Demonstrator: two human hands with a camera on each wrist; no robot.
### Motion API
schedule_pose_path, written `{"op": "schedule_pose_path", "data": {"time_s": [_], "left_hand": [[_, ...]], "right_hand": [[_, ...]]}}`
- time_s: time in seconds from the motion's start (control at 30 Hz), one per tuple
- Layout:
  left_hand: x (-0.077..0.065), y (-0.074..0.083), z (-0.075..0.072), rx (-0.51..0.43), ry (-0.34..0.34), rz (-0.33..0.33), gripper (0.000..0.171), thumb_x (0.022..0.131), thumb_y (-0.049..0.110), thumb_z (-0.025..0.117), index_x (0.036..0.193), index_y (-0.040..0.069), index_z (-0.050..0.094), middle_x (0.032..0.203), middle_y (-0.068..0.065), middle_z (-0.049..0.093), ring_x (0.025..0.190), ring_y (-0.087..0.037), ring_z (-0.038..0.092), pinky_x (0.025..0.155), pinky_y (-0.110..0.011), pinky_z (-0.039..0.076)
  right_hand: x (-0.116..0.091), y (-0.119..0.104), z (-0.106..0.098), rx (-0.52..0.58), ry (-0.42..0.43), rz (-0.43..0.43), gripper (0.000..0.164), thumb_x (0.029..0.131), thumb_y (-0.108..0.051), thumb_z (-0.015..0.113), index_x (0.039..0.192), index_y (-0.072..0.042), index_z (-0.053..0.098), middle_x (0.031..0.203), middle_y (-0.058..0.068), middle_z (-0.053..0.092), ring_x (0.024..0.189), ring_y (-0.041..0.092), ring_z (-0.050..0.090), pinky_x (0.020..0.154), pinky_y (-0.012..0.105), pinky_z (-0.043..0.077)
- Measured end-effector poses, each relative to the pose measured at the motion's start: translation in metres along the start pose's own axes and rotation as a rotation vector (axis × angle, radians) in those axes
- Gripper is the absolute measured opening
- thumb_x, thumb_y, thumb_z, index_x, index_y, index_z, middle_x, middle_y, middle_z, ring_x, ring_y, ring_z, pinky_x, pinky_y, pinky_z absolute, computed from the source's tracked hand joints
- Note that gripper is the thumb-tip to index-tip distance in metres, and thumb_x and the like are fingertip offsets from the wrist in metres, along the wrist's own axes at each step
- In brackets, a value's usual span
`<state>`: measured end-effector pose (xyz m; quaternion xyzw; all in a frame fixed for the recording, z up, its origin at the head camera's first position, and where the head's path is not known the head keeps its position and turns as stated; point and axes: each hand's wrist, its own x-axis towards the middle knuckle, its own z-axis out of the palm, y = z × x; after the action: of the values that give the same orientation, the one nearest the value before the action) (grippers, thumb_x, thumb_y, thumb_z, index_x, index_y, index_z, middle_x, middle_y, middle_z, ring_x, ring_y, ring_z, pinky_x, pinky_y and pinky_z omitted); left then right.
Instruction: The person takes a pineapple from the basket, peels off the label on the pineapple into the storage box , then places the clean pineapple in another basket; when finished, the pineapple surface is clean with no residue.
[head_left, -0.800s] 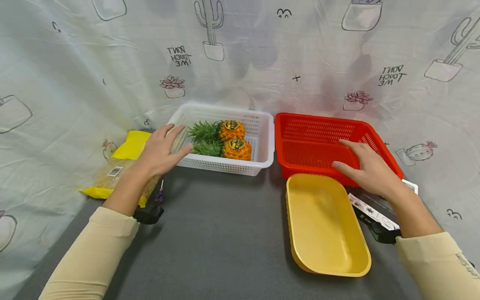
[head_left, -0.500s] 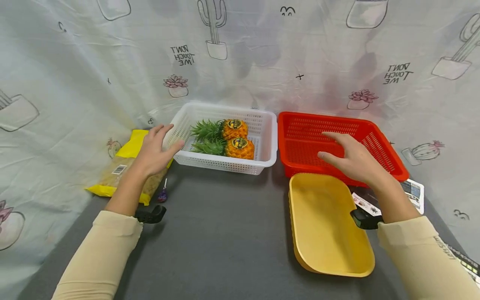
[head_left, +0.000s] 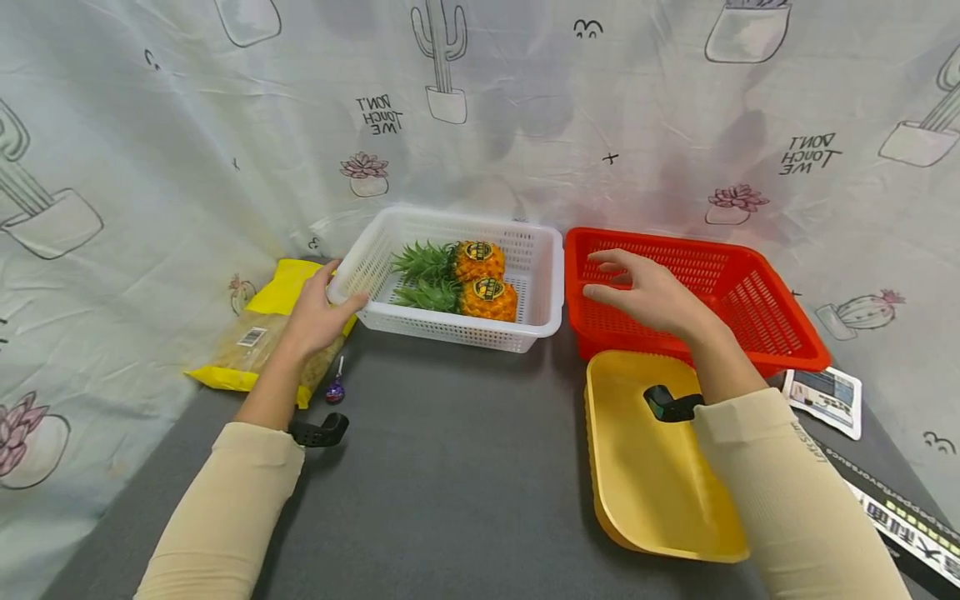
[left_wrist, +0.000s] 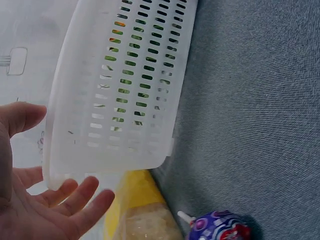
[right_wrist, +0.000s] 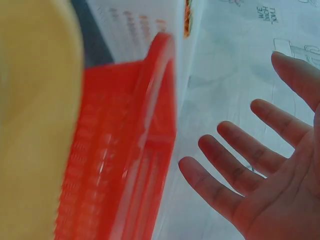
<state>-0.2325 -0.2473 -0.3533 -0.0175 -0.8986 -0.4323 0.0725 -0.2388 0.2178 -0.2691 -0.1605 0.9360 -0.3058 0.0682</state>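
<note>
Two small pineapples (head_left: pixel 486 298) with green crowns and dark round labels lie in a white perforated basket (head_left: pixel 450 327). My left hand (head_left: pixel 318 312) is at that basket's left front corner. In the left wrist view, its thumb reaches the rim and its relaxed fingers (left_wrist: pixel 90 200) spread around the corner. My right hand (head_left: pixel 648 292) hovers over the red basket (head_left: pixel 772 283), to the right of the white one, its fingers spread and holding nothing in the right wrist view. Below that forearm stands a yellow tray (head_left: pixel 645 475), partly covered by the sleeve.
Left of the white basket lies a yellow and clear bag (head_left: pixel 262 329), with a purple-wrapped lollipop (head_left: pixel 335 390) beside it. At right are a white-framed card or packet (head_left: pixel 825 400) and a long black box (head_left: pixel 907 517). A printed curtain (head_left: pixel 510 108) hangs behind.
My right hand has moved left across the red basket toward the white one. My left hand has closed in on the white basket's corner. The baskets and pineapples stay put.
</note>
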Motion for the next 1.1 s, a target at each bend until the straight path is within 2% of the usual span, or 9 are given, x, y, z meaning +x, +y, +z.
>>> {"op": "schedule_pose_path", "data": {"time_s": [0.13, 0.33, 0.43, 0.57, 0.83, 1.1], "left_hand": [[-0.002, -0.001, 0.001, -0.058, -0.009, -0.049, 0.080, 0.101, 0.029, 0.062, 0.163, 0.000, 0.019, 0.152, -0.031, 0.042, 0.126, -0.045, 0.051, 0.106, -0.056, 0.045], [-0.002, -0.003, 0.006, -0.222, -0.011, -0.135, 0.083, 0.102, 0.028, 0.061, 0.166, 0.006, 0.013, 0.161, -0.026, 0.032, 0.129, -0.039, 0.049, 0.098, -0.041, 0.053], [-0.001, -0.004, 0.009, -0.314, 0.002, -0.159, 0.084, 0.101, 0.024, 0.062, 0.166, 0.009, 0.011, 0.161, -0.026, 0.030, 0.130, -0.037, 0.047, 0.104, -0.044, 0.053], [0.000, -0.004, 0.012, -0.403, 0.010, -0.182, 0.085, 0.101, 0.021, 0.062, 0.167, 0.012, 0.009, 0.161, -0.025, 0.029, 0.132, -0.035, 0.046, 0.112, -0.052, 0.047], [-0.001, -0.001, 0.014, -0.460, 0.015, -0.205, 0.086, 0.100, 0.018, 0.062, 0.168, 0.016, 0.008, 0.163, -0.023, 0.029, 0.135, -0.034, 0.045, 0.115, -0.054, 0.044], [-0.006, -0.001, 0.018, -0.515, 0.033, -0.230, 0.086, 0.101, 0.016, 0.061, 0.168, 0.018, 0.008, 0.166, -0.021, 0.026, 0.139, -0.035, 0.042, 0.116, -0.054, 0.042]], "right_hand": [[0.016, -0.014, 0.004, 0.022, -0.048, -0.001, 0.062, 0.099, -0.044, 0.066, 0.153, -0.018, 0.047, 0.154, 0.015, 0.049, 0.138, 0.040, 0.048, 0.110, 0.063, 0.043], [0.038, -0.029, 0.009, -0.004, -0.120, 0.019, 0.059, 0.098, -0.037, 0.069, 0.150, -0.018, 0.050, 0.150, 0.017, 0.053, 0.133, 0.038, 0.052, 0.106, 0.060, 0.048], [0.049, -0.036, 0.011, -0.010, -0.165, 0.020, 0.057, 0.097, -0.034, 0.070, 0.149, -0.018, 0.053, 0.148, 0.017, 0.054, 0.131, 0.037, 0.053, 0.106, 0.058, 0.049], [0.063, -0.045, 0.013, -0.021, -0.243, 0.005, 0.059, 0.096, -0.031, 0.071, 0.150, -0.018, 0.052, 0.149, 0.017, 0.054, 0.134, 0.036, 0.052, 0.107, 0.056, 0.049], [0.091, -0.063, 0.016, -0.015, -0.401, -0.005, 0.062, 0.094, -0.028, 0.074, 0.152, -0.020, 0.051, 0.152, 0.016, 0.051, 0.134, 0.037, 0.053, 0.106, 0.056, 0.050], [0.115, -0.071, 0.030, -0.084, -0.494, -0.045, 0.066, 0.092, -0.023, 0.075, 0.153, -0.019, 0.050, 0.152, 0.015, 0.051, 0.133, 0.035, 0.054, 0.107, 0.058, 0.049]]}}
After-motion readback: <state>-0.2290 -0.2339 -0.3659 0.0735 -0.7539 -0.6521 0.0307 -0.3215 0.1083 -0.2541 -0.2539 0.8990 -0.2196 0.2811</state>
